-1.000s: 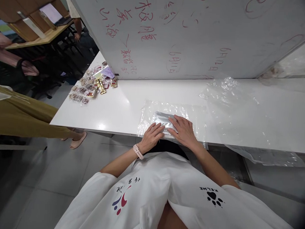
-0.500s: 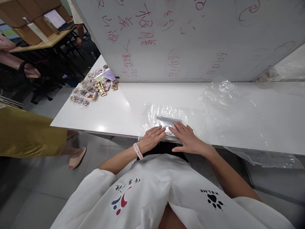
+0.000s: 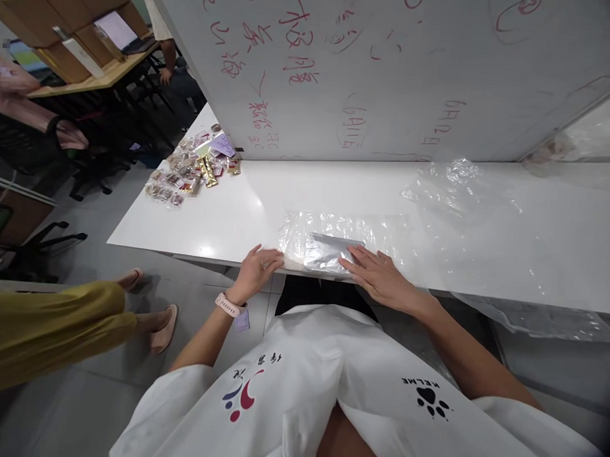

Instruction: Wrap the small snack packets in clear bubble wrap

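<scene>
A silver foil pouch [image 3: 324, 251] lies flat near the front edge of the table, on top of a clear plastic bag [image 3: 296, 227]. My right hand [image 3: 381, 274] rests on the pouch's right side, its fingers stretched out and lying flat. To the left of the pouch, my left hand [image 3: 256, 272] has its fingertips drawn together at the bag's left front corner and appears to pinch the plastic there. A pink watch band is on my left wrist.
Small wrapped packets [image 3: 187, 171] are heaped at the white table's left end. Crumpled clear plastic [image 3: 449, 187] spreads over the right side and hangs past the front edge. A whiteboard [image 3: 370, 77] stands along the back. People and a wooden desk [image 3: 103, 78] are at the left.
My left hand has left the pouch and moved left to the corner of the plastic bag. My right hand stays on the pouch. The person in yellow at the left has shifted.
</scene>
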{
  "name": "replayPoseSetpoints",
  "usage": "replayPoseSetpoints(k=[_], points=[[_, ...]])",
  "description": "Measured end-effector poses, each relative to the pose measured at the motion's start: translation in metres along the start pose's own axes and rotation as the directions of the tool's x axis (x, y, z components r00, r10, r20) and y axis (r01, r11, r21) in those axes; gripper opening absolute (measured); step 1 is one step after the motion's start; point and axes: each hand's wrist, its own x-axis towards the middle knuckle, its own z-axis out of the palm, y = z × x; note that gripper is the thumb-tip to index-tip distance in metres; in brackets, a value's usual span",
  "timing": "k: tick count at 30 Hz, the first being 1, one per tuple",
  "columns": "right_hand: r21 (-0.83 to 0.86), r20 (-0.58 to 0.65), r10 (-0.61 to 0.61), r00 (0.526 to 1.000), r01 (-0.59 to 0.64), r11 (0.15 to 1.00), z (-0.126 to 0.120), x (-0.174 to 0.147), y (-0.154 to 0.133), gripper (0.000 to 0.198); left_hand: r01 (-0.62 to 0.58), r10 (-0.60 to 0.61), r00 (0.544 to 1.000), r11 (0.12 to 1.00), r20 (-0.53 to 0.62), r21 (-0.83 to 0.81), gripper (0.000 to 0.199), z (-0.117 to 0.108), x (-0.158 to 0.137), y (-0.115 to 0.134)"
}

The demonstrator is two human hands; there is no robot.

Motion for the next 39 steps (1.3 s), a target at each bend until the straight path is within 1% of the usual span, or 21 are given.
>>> replayPoseSetpoints(k=[1,2,3,4,5,7,9,12,16,20,22,24,26,27,28,29,32,34,36,38,39], points=[[0.006,0.005,0.003,1.000,-0.003,1.000,-0.001,0.001,-0.001,0.049,0.042,-0.038,0.994,0.999,-0.100,0.030,0.023,0.001,-0.001,0.007],[0.011,0.006,0.007,1.000,-0.007,1.000,-0.002,0.001,-0.001,0.048,0.051,-0.038,0.977,0.997,-0.210,0.056,0.023,0.006,-0.002,0.017],[0.017,0.004,0.010,1.000,-0.010,1.000,-0.003,0.002,-0.002,0.048,0.019,0.004,0.956,0.997,-0.292,0.074,0.024,0.013,-0.005,0.029],[0.022,0.000,0.013,1.000,-0.013,1.000,-0.003,0.003,-0.002,0.047,-0.061,0.086,0.940,0.995,-0.332,0.084,0.027,0.023,-0.008,0.041],[0.025,-0.005,0.015,1.000,-0.015,1.000,-0.003,0.003,-0.002,0.047,-0.183,0.201,0.926,0.979,-0.319,0.084,0.029,0.034,-0.010,0.054],[0.022,-0.012,0.022,1.000,-0.022,1.000,-0.003,0.004,-0.002,0.047,-0.415,0.419,0.884,0.908,-0.206,0.067,0.034,0.058,-0.010,0.074],[0.014,-0.013,0.030,0.999,-0.030,0.999,-0.003,0.005,0.000,0.048,-0.492,0.498,0.860,0.867,-0.111,0.078,0.041,0.077,-0.004,0.085],[0.026,0.005,0.029,1.000,-0.029,0.999,-0.007,0.007,0.005,0.047,-0.480,0.489,0.872,0.864,-0.024,0.152,0.050,0.091,0.011,0.083],[0.078,0.022,-0.011,1.000,0.009,0.997,-0.016,0.014,0.012,0.046,-0.517,0.514,0.854,0.824,0.081,0.231,0.055,0.093,0.020,0.070],[0.105,0.042,-0.055,0.998,0.051,0.993,-0.026,0.021,0.020,0.046,-0.524,0.520,0.849,0.810,0.091,0.263,0.055,0.096,0.018,0.065],[0.077,0.038,-0.019,0.999,0.016,0.997,-0.031,0.021,0.022,0.043,-0.521,0.513,0.852,0.814,0.102,0.259,0.055,0.098,0.017,0.065],[-0.013,-0.028,0.066,0.997,-0.066,0.998,-0.036,0.016,0.017,0.040,-0.512,0.500,0.858,0.820,0.113,0.257,0.055,0.098,0.018,0.065],[-0.131,-0.182,0.145,0.972,-0.170,0.977,-0.039,0.008,0.004,0.045,-0.500,0.488,0.865,0.827,0.114,0.255,0.054,0.098,0.019,0.066],[-0.176,-0.268,0.156,0.951,-0.207,0.962,-0.039,0.003,-0.005,0.049,-0.494,0.483,0.869,0.831,0.109,0.254,0.053,0.097,0.020,0.066],[-0.202,-0.332,0.144,0.932,-0.220,0.954,-0.037,-0.001,-0.015,0.052,-0.491,0.482,0.870,0.834,0.101,0.251,0.052,0.096,0.021,0.067],[-0.215,-0.363,0.116,0.925,-0.204,0.955,-0.033,-0.005,-0.024,0.053,-0.489,0.481,0.871,0.837,0.094,0.245,0.050,0.095,0.022,0.067],[-0.231,-0.311,-0.008,0.950,-0.067,0.971,-0.014,-0.007,-0.037,0.047,-0.473,0.467,0.881,0.858,0.083,0.201,0.045,0.089,0.027,0.070],[-0.260,-0.300,-0.080,0.951,0.000,0.966,0.001,0.000,-0.031,0.048,-0.441,0.427,0.896,0.887,0.119,0.135,0.048,0.082,0.034,0.071],[-0.297,-0.354,-0.131,0.926,0.021,0.955,0.010,0.012,-0.017,0.043,-0.373,0.356,0.914,0.926,0.193,0.057,0.049,0.072,0.045,0.071],[-0.310,-0.409,-0.154,0.900,0.022,0.950,0.009,0.026,-0.002,0.033,-0.280,0.274,0.919,0.960,0.283,-0.020,0.041,0.060,0.063,0.069],[-0.305,-0.415,-0.152,0.897,0.020,0.952,0.006,0.033,0.004,0.030,-0.236,0.243,0.914,0.970,0.325,-0.060,0.037,0.053,0.074,0.066]])
